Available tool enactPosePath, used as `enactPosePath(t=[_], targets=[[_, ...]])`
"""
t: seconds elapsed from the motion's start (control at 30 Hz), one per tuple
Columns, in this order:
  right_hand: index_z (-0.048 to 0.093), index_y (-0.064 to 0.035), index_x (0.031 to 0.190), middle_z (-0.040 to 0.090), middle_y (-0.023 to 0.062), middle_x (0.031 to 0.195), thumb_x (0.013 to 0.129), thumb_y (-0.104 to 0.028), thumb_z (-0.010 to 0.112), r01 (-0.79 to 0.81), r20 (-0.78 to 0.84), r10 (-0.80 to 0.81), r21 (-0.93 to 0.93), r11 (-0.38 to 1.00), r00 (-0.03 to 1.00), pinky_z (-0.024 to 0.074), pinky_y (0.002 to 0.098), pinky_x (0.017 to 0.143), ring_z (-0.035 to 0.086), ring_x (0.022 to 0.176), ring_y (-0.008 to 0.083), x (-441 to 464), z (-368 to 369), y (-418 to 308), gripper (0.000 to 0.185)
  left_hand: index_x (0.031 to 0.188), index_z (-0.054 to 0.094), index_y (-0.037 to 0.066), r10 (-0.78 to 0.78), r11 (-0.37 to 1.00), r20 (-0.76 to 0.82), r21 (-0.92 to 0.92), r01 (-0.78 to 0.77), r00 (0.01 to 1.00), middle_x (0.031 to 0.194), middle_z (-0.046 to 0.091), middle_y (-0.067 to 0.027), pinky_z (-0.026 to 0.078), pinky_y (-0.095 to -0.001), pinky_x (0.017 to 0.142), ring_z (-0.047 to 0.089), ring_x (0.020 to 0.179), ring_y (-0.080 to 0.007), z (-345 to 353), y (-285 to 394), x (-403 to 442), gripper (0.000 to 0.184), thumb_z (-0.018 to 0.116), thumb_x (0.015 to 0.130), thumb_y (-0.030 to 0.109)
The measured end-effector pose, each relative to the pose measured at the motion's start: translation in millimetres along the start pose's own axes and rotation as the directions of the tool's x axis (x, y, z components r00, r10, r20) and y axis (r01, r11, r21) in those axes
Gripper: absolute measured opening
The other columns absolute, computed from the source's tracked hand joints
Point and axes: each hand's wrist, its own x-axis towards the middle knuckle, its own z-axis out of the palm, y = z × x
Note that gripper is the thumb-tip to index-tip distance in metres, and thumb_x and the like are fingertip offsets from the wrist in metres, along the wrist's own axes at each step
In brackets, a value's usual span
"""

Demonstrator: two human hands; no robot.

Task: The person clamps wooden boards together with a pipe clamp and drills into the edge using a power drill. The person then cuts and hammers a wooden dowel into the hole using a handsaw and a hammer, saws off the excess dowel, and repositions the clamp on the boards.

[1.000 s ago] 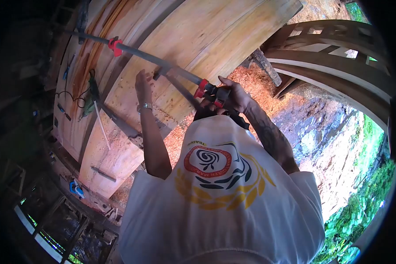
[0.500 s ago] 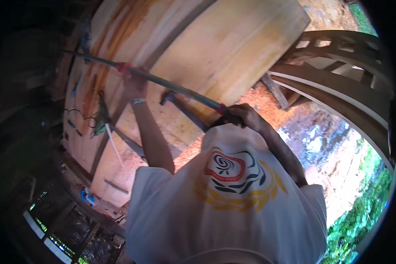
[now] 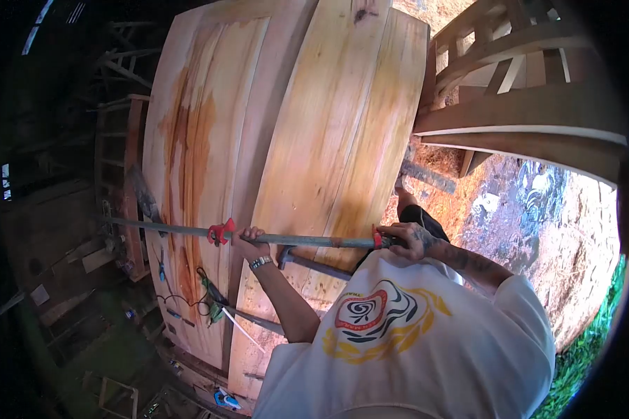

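A long grey pipe clamp [image 3: 304, 240] with red jaws lies across my view over the wooden panels. My left hand [image 3: 250, 243] is closed round the pipe beside the red sliding jaw [image 3: 220, 231]. At the other end, my right hand [image 3: 411, 239] grips the clamp by its red end piece [image 3: 378, 237]; the hand hides part of that end. Just below the pipe, a hammer [image 3: 318, 267] rests on the wood, between my forearms. One wide panel [image 3: 332, 133] of pale boards lies under the clamp, and a brown-stained panel [image 3: 196, 133] is to its left.
A green item with a black cord [image 3: 214, 305] and a thin white stick [image 3: 244, 330] lie on the lower left boards. A blue-and-white object [image 3: 226, 399] sits near the bottom edge. Slatted wooden furniture [image 3: 524, 105] stands at right, above reddish ground [image 3: 444, 202].
The view has turned and shifted, so the clamp appears lower and nearly level instead of slanted. Both hands remain on it. My left hand shows more plainly, just right of the red jaw.
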Motion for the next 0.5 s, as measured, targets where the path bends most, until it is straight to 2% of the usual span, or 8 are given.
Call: enactPosePath(t=[0.07, 0.2, 0.27, 0.33, 0.37, 0.43, 0.47, 0.5], targets=[[0.057, 0.0024, 0.135, 0.070, 0.0242, 0.103, 0.080, -0.019, 0.065, 0.035, -0.029, -0.035, 0.012, 0.999, 0.999, 0.0530, 0.0464, 0.090, 0.068, 0.099, 0.0403, 12, -29, 11, 0.059, 0.067, 0.044, 0.015, 0.097, 0.989, 0.009, 0.111, -0.097, 0.995, 0.060, 0.044, 0.0027, 0.044, -0.0294, 0.052, 0.046, 0.053, -0.0132, 43, -5, 1, 0.021, 0.059, 0.082, 0.015], [0.058, 0.0003, 0.135, 0.070, 0.0223, 0.104, 0.082, -0.019, 0.064, 0.087, -0.034, -0.089, -0.068, 0.994, 0.995, 0.0505, 0.0474, 0.094, 0.067, 0.102, 0.0408, 36, -101, 27, 0.057, 0.069, 0.045, 0.014, 0.091, 0.986, 0.107, 0.127, -0.104, 0.990, 0.062, 0.045, 0.0008, 0.045, -0.0317, 0.053, 0.046, 0.054, -0.0146, 135, -18, 24, 0.018, 0.058, 0.081, 0.012], [0.060, -0.0008, 0.135, 0.071, 0.0208, 0.108, 0.083, -0.021, 0.063, 0.069, -0.119, -0.064, 0.042, 0.997, 0.991, 0.0497, 0.0453, 0.095, 0.067, 0.102, 0.0395, 44, -126, 37, 0.055, 0.069, 0.045, 0.014, 0.109, 0.978, 0.101, 0.165, -0.125, 0.989, 0.062, 0.046, 0.0002, 0.045, -0.0333, 0.053, 0.046, 0.054, -0.0153, 185, -32, 38, 0.018, 0.058, 0.081, 0.011], [0.062, -0.0026, 0.133, 0.071, 0.0198, 0.109, 0.084, -0.020, 0.062, 0.077, -0.191, -0.054, 0.114, 0.990, 0.980, 0.0501, 0.0440, 0.095, 0.067, 0.103, 0.0372, 58, -164, 54, 0.052, 0.071, 0.046, 0.014, 0.070, 0.977, 0.097, 0.193, -0.087, 0.993, 0.063, 0.044, 0.0016, 0.043, -0.0309, 0.054, 0.044, 0.054, -0.0138, 243, -56, 57, 0.017, 0.058, 0.082, 0.013], [0.067, -0.0046, 0.129, 0.072, 0.0207, 0.106, 0.086, -0.016, 0.062, 0.037, -0.195, -0.019, 0.091, 0.995, 0.981, 0.0537, 0.0410, 0.088, 0.070, 0.097, 0.0326, 67, -183, 66, 0.045, 0.072, 0.046, 0.015, 0.050, 0.973, 0.080, 0.220, -0.067, 0.996, 0.063, 0.044, 0.0024, 0.042, -0.0298, 0.054, 0.043, 0.055, -0.0131, 263, -64, 65, 0.017, 0.058, 0.083, 0.014], [0.068, -0.0044, 0.126, 0.072, 0.0215, 0.100, 0.086, -0.013, 0.062, -0.025, -0.217, 0.073, 0.215, 0.976, 0.973, 0.0556, 0.0393, 0.082, 0.072, 0.090, 0.0305, 84, -222, 68, 0.042, 0.072, 0.046, 0.014, -0.036, 0.980, 0.107, 0.198, 0.014, 0.994, 0.063, 0.045, 0.0020, 0.042, -0.0295, 0.055, 0.043, 0.054, -0.0134, 310, -84, 93, 0.018, 0.058, 0.086, 0.016], [0.068, -0.0043, 0.125, 0.072, 0.0219, 0.098, 0.087, -0.012, 0.062, -0.060, -0.219, 0.127, 0.286, 0.956, 0.968, 0.0566, 0.0384, 0.079, 0.072, 0.087, 0.0294, 90, -237, 73, 0.040, 0.072, 0.046, 0.014, -0.023, 0.974, 0.104, 0.228, -0.001, 0.994, 0.063, 0.045, 0.0019, 0.042, -0.0295, 0.055, 0.044, 0.055, -0.0135, 343, -96, 90, 0.019, 0.057, 0.087, 0.016], [0.068, -0.0029, 0.125, 0.071, 0.0218, 0.092, 0.088, -0.012, 0.062, 0.003, -0.273, 0.065, 0.241, 0.971, 0.960, 0.0572, 0.0361, 0.073, 0.073, 0.079, 0.0285, 100, -241, 97, 0.039, 0.072, 0.045, 0.014, -0.006, 0.967, 0.109, 0.252, -0.022, 0.994, 0.063, 0.045, 0.0018, 0.043, -0.0295, 0.055, 0.045, 0.055, -0.0135, 380, -109, 90, 0.020, 0.056, 0.088, 0.016]])
